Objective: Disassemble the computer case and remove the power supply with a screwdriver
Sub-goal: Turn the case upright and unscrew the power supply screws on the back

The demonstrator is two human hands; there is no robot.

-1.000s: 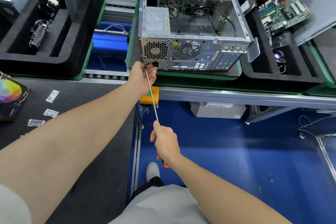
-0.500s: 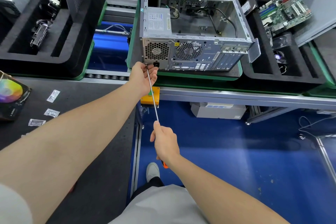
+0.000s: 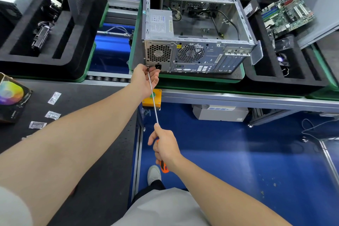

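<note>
An open grey computer case [image 3: 236, 24] lies on its side on a green-edged tray [image 3: 201, 78], its rear panel facing me. The grey power supply [image 3: 161, 24] sits in the case's near-left corner, its fan grille [image 3: 158, 53] showing at the back. A long screwdriver [image 3: 153, 97] with an orange handle has its tip at the lower-left corner of the rear panel. My right hand [image 3: 165, 147] grips the handle. My left hand [image 3: 145, 80] holds the shaft near the tip, fingers curled around it against the panel.
A black foam tray [image 3: 60, 55] with parts stands at the left. At the right, another foam tray [image 3: 293, 79] holds a green motherboard [image 3: 286, 14] and a grey side panel [image 3: 322, 5]. A yellow button box [image 3: 152, 99] hangs on the conveyor rail. Small packets [image 3: 54, 97] lie on the black mat.
</note>
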